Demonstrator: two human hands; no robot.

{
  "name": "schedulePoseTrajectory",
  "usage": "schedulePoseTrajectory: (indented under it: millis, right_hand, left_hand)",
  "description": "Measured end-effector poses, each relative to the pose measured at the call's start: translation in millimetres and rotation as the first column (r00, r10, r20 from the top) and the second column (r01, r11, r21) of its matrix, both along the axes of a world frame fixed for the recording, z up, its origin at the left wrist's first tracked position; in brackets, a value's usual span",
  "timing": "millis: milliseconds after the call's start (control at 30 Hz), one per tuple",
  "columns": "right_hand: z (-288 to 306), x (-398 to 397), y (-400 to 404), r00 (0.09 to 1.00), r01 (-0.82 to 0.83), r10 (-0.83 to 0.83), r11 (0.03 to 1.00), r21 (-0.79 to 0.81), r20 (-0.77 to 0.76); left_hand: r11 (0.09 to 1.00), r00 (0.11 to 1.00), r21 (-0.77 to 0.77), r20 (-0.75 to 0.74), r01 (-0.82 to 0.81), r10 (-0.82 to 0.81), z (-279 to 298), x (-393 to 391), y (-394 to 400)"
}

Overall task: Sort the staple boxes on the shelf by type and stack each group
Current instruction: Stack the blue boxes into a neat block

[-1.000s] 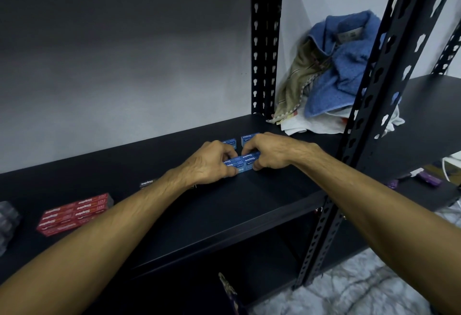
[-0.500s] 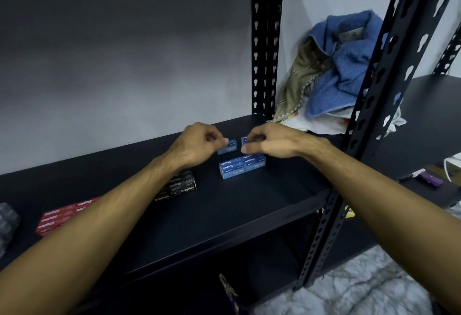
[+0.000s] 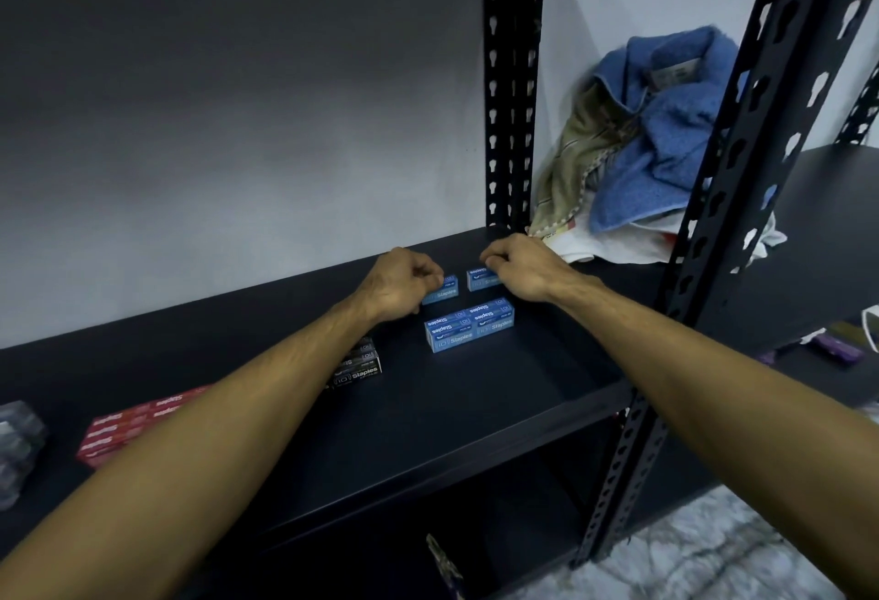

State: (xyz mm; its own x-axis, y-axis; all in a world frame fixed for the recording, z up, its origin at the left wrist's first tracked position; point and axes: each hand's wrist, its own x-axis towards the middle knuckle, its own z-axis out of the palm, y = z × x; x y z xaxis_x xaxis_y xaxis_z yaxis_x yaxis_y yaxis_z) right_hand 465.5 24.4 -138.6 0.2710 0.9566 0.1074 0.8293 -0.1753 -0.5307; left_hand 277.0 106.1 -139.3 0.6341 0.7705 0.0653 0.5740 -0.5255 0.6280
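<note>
Two single blue staple boxes lie at the back of the black shelf [image 3: 475, 414]. My left hand [image 3: 399, 283] pinches the left blue box [image 3: 441, 295], and my right hand [image 3: 521, 269] pinches the right blue box [image 3: 481, 281]. Just in front of them sits a row of blue staple boxes [image 3: 468, 324] pressed side by side. A group of black staple boxes [image 3: 359, 369] shows beside my left forearm, partly hidden by it. Red staple boxes [image 3: 131, 426] lie further left, also partly covered by the arm.
Grey boxes [image 3: 16, 447] sit at the shelf's far left edge. A pile of blue and tan cloth [image 3: 651, 157] fills the neighbouring shelf to the right. Black perforated uprights [image 3: 511, 76] stand at the back and the front right [image 3: 713, 219]. Small purple items [image 3: 837, 352] lie lower right.
Both hands left the row of blue boxes and moved back to the two single blue boxes behind it, each taking hold of one. The row stays in place.
</note>
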Motion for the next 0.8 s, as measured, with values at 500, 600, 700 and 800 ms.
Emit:
schedulePoseTrajectory:
  millis: [500, 600, 700, 800]
  right_hand:
    - [-3, 1, 3, 0.983, -0.182, 0.183, 0.974, -0.133, -0.003]
    - [-2, 0, 0, 0.979, -0.203, 0.205, 0.970, -0.134, -0.001]
    - [-3, 0, -1, 0.977, -0.210, 0.212, 0.968, -0.136, 0.004]
    - [-2, -2, 0, 0.977, -0.211, 0.214, 0.966, -0.148, 0.008]
  left_hand:
    - [0.986, 0.995, -0.150, -0.068, 0.067, -0.078, 3, -12, 1]
    - [0.976, 0.994, -0.204, -0.058, 0.076, -0.089, 2, -14, 1]
    - [0.970, 0.995, -0.231, -0.042, 0.076, -0.088, 2, -15, -1]
    - [0.965, 0.996, -0.251, -0.034, 0.075, -0.086, 2, -15, -1]
